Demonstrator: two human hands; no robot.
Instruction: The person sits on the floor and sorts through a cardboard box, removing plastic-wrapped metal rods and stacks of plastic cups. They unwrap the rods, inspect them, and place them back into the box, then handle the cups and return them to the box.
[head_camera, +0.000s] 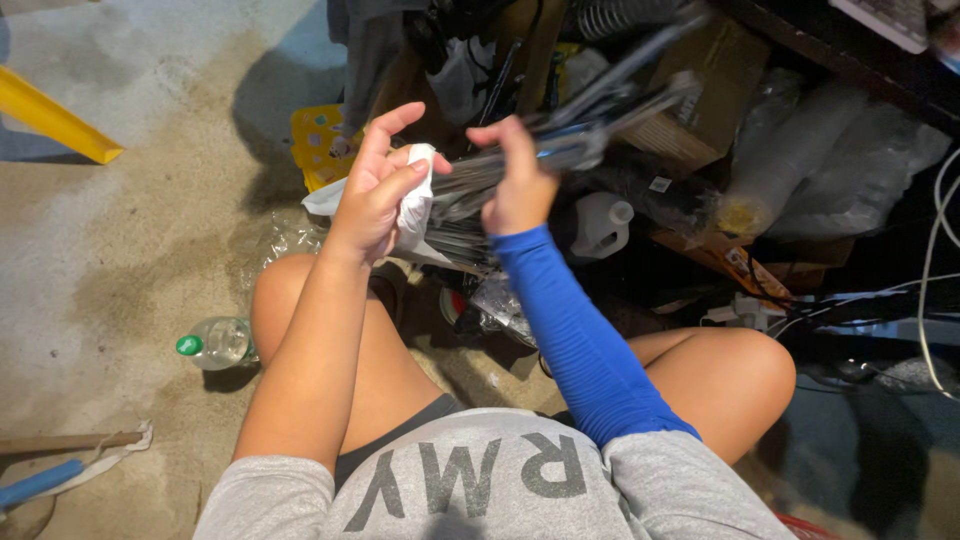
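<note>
Seated person, both hands raised over the knees, working a white cloth against a bundle of dark metal rods.

The left hand (378, 195) has its fingers closed around a crumpled white cloth (415, 205), which presses against the near end of the rod bundle (560, 140). The right hand (520, 185), on an arm in a blue sleeve (580, 340), has its fingers wrapped around the bundle just beside the cloth. The rods run up and to the right from the hands, tilted and blurred, so their exact kind cannot be told. On the concrete floor (130, 250), a clear plastic bottle with a green cap (215, 343) lies beside the left knee. A white jug (600, 225) stands among cluttered boxes and bags behind the hands.
</note>
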